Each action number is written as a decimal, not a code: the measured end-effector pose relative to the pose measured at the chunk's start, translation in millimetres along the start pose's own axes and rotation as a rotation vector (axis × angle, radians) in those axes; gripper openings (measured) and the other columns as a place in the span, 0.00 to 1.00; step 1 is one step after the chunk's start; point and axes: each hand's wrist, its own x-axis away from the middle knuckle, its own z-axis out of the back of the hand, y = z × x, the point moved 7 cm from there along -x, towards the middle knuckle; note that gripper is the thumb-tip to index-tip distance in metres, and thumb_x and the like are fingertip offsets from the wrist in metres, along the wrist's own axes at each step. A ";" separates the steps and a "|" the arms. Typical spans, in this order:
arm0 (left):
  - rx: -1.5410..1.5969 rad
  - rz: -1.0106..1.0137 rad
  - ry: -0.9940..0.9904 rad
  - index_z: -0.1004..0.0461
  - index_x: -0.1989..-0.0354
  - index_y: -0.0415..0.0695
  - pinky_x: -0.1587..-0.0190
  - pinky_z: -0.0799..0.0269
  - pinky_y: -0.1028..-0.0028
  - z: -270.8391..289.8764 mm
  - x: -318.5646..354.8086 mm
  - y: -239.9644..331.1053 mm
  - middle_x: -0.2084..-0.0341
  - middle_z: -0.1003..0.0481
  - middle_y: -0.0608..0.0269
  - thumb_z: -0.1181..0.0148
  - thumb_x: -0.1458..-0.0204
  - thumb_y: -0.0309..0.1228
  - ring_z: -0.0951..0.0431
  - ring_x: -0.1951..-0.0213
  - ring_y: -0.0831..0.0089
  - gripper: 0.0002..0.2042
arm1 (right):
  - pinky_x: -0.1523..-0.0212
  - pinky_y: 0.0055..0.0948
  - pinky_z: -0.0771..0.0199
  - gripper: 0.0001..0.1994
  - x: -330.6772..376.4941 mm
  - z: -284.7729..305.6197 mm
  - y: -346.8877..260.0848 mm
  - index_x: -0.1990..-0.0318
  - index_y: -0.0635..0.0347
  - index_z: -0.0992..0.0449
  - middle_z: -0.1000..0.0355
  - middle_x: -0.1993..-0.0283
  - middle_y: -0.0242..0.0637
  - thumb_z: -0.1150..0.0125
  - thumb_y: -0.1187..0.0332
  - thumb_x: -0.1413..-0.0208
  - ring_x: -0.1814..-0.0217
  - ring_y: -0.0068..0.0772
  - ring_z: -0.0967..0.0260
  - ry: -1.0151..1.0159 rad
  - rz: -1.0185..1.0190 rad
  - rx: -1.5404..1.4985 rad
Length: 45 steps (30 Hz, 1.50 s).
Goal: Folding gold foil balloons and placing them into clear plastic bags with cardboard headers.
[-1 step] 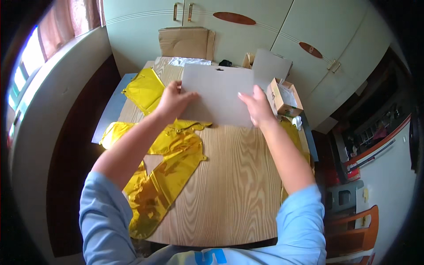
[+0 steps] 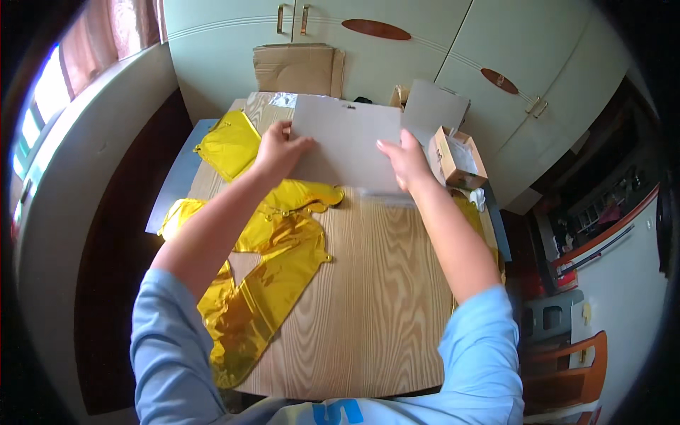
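Between my two hands is a flat grey card sheet with a small hanging slot near its far edge, above the far part of the wooden table. My left hand grips its left edge, thumb on top. At the right edge my right hand holds it with the thumb on the face; its other fingers are partly hidden. A blurred, see-through strip shows below the sheet's near edge. Flat golden-yellow foil balloons lie left of the sheet and under my left forearm, and another yellow foil piece sits farther back.
Beyond my right hand stand a small open box with clear plastic inside and an upright grey panel. More yellow foil lies along the table's right edge. Folded brown cardboard leans against the cabinet. A wooden chair is at the right.
The card sheet has shifted slightly left, and its near edge has risen, showing more of the yellow foil and a see-through strip below. Both hands moved with it.
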 end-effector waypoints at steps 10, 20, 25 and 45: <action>-0.853 0.127 -0.353 0.62 0.27 0.36 0.35 0.39 0.67 -20.1 -105.5 -117.3 0.38 0.35 0.40 0.24 0.71 0.54 0.34 0.37 0.51 0.66 | 0.54 0.35 0.24 0.16 -133.4 -44.7 82.3 0.60 0.69 0.21 0.20 0.59 0.48 0.31 0.67 0.54 0.56 0.43 0.21 0.177 -0.201 0.681; -1.015 -0.001 -0.380 0.52 0.29 0.40 0.39 0.33 0.62 -40.3 -117.2 -104.7 0.47 0.28 0.39 0.23 0.67 0.47 0.29 0.43 0.46 0.57 | 0.39 0.37 0.31 0.50 -159.1 -58.9 122.6 0.41 0.71 0.35 0.32 0.41 0.59 0.18 0.51 0.71 0.38 0.51 0.32 -0.550 -0.039 0.727; -0.931 0.015 -0.256 0.47 0.31 0.41 0.43 0.30 0.62 -8.6 -120.3 -120.6 0.50 0.26 0.39 0.23 0.67 0.45 0.26 0.46 0.47 0.53 | 0.33 0.40 0.39 0.60 -116.9 -100.0 88.7 0.33 0.71 0.49 0.35 0.38 0.61 0.17 0.55 0.73 0.33 0.51 0.39 -0.416 -0.115 1.069; -0.920 -0.097 -0.085 0.39 0.35 0.40 0.42 0.30 0.62 6.1 -118.8 -123.4 0.51 0.24 0.43 0.24 0.65 0.48 0.25 0.47 0.51 0.48 | 0.37 0.44 0.36 0.49 -101.5 -88.9 67.8 0.35 0.64 0.45 0.25 0.49 0.55 0.29 0.52 0.66 0.41 0.61 0.34 -0.271 0.030 1.262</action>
